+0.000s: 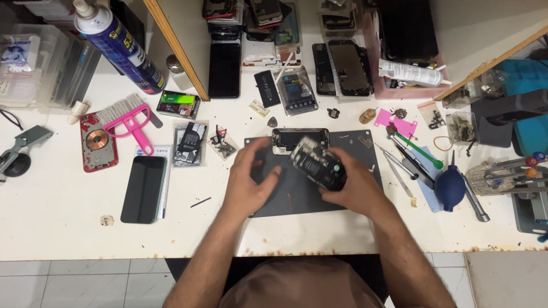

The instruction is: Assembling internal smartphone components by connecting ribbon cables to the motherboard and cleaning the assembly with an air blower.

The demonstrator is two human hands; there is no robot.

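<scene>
On a cluttered white surface point(57, 194), the right hand point(357, 188) fingers clasp an opened phone point(317, 162); left hand point(251, 179) fingers spread on the mat point(302, 199) beside it, phone frame point(299, 140) just beyond.

I count two hands, left point(249, 183) and right point(355, 183), over one dark mat point(297, 197). I see one spray can point(117, 45), one pink brush point(128, 120), one blue blower point(450, 185) and one pink tray point(399, 91).

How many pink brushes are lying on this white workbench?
1: a pink plastic hand brush with pale bristles lies at the left of the white workbench, between the red phone back cover and the spray can. Clutter may hide others.
</scene>
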